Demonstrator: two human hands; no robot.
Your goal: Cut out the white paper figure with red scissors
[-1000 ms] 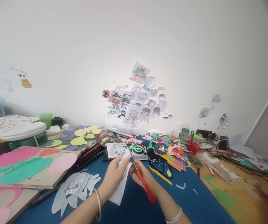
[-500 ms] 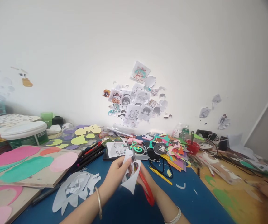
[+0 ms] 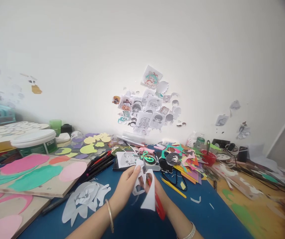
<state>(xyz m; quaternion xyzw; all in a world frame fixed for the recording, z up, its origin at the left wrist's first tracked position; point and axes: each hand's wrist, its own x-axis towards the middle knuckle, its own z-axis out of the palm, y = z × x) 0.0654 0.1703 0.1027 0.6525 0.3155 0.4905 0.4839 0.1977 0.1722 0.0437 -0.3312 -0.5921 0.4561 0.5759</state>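
Note:
My left hand [image 3: 128,179] pinches a white paper piece [image 3: 149,198] between thumb and fingers, above the blue table mat. Red-handled scissors [image 3: 159,206] are in my right hand [image 3: 157,189], their blades pointing away from me and set against the paper. A curved strip of the paper hangs over the front of my right hand and hides part of its fingers and the scissor handle. Left of my left wrist lies a pile of white paper cut-outs [image 3: 84,199].
Behind my hands lie a printed drawing [image 3: 126,160], green-handled scissors [image 3: 147,157] and a heap of coloured paper scraps [image 3: 189,162]. Yellow tweezers [image 3: 173,187] rest to the right. Boards with coloured shapes [image 3: 35,171] and a white-lidded tub [image 3: 33,141] stand at left.
The hanging paper strip has swung right and now covers more of the red handle. Both hands appear slightly farther right, as the whole view has shifted a little.

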